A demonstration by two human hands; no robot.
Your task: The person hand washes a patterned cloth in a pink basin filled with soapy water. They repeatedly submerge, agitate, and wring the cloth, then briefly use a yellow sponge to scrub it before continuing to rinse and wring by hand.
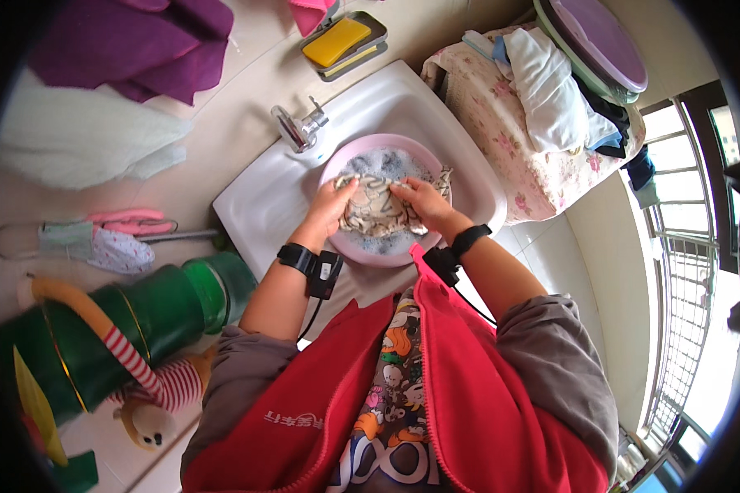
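Note:
Both hands grip a wet, cream-coloured patterned cloth (376, 206) over a round pink plastic basin (385, 257). My left hand (332, 206) has the cloth's left side, thumb on top. My right hand (425, 200) pinches its upper right part, and a loose end trails past that hand to the basin's right rim. Soapy water (382, 161) with white suds fills the basin, and something dark shows under the foam at the back. The basin rests in a white ceramic washbasin (253, 197). A chrome tap (299, 129) stands at the washbasin's back left.
A yellow soap bar (337, 42) lies in a wall soap dish (379, 46). To the right, clothes (546, 92) are piled on a floral-covered object (499, 142) beside stacked basins (604, 37). Towels (142, 49) hang at left, above a green cylindrical object (129, 326) with a plush monkey (166, 388).

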